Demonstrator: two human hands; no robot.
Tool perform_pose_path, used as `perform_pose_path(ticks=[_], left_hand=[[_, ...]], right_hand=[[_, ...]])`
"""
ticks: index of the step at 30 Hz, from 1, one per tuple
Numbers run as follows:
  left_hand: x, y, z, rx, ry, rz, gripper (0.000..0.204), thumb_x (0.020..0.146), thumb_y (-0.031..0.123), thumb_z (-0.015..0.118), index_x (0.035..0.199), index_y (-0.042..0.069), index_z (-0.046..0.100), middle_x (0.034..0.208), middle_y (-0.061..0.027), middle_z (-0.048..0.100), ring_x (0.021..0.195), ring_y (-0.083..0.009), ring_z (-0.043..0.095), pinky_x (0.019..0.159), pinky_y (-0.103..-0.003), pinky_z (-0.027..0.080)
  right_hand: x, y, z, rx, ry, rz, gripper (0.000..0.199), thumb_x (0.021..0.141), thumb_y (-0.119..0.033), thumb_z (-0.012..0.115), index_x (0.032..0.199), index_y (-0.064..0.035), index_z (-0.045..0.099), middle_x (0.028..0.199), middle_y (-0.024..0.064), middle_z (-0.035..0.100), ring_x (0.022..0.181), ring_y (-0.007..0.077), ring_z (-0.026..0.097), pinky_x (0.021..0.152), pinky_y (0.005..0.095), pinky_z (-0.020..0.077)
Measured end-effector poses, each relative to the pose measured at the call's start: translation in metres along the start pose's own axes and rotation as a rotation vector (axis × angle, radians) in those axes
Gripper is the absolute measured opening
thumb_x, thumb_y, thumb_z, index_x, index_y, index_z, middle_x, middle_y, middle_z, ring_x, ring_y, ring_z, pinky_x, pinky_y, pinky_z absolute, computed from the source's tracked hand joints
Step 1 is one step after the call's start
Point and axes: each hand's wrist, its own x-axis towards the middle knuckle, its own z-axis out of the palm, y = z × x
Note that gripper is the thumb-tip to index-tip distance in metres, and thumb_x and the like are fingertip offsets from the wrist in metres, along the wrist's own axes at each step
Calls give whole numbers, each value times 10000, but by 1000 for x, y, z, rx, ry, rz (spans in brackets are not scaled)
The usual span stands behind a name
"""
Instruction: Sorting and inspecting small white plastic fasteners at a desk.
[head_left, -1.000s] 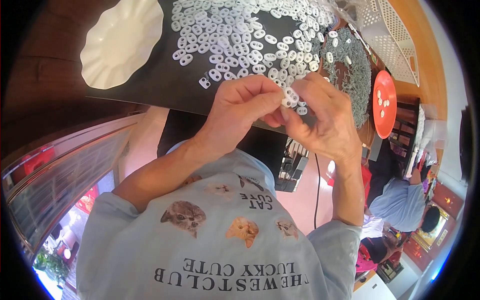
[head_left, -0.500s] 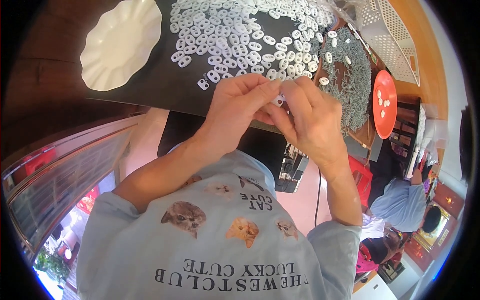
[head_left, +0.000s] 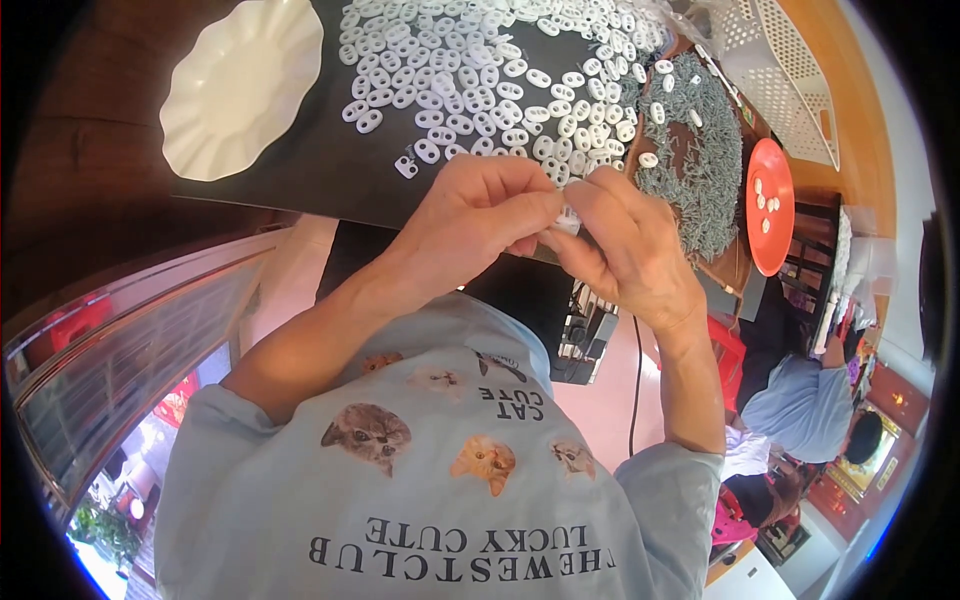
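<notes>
My left hand (head_left: 482, 212) and my right hand (head_left: 632, 245) meet over the near edge of a dark board (head_left: 350, 185), fingertips pinched together. Between them is a small white plastic piece (head_left: 568, 217), mostly covered by the fingers; both hands appear to grip it. Just beyond lie many white oval pieces with two holes each (head_left: 440, 85), spread loosely over the board. One white piece (head_left: 405, 167) sits apart near the left of the spread, with a dark spot on it. Right of the ovals is a heap of thin grey-green bits (head_left: 705, 170).
A cream dish with a wavy rim (head_left: 240, 95) stands at the left. On the right are a red plate (head_left: 768, 240) holding several white pieces and a white perforated basket (head_left: 775, 75). Farther right, another person in a blue-grey top (head_left: 800, 410) is in view.
Both hands have drawn slightly nearer to me. My right hand has turned a little, and my fingers now cover more of the white piece.
</notes>
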Motion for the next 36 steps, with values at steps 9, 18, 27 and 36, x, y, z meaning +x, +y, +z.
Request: perform_pose_path(ticks=[9,18,27,36], left_hand=[[1,4,3,-44,15,-30,191,902,155,553,758,34,584,666,22,523,609,-42,467,542,-207,365],[-6,8,12,5,9,-67,201,896,119,458,711,40,465,649,35,410,591,-44,345,512,-235,286],[-4,10,12,79,-28,-41,213,884,106,440,684,39,465,625,44,401,582,-38,337,499,-237,276],[-6,13,6,93,-74,-29,209,899,122,477,708,40,492,627,49,415,592,-33,361,508,-230,294]], right_hand=[[0,-6,3,-139,-24,24,333,778,-211,722,959,-5,531,803,130,526,636,318,565,545,401,460],[-6,-10,12,-18,-56,93,304,806,-184,698,933,0,492,801,151,506,654,350,549,557,428,448],[-6,-11,12,43,-14,54,291,809,-163,695,897,6,475,753,137,488,606,335,533,519,420,423],[-10,-11,10,92,-32,68,251,827,-149,671,922,3,495,782,137,510,630,303,554,537,374,429]])
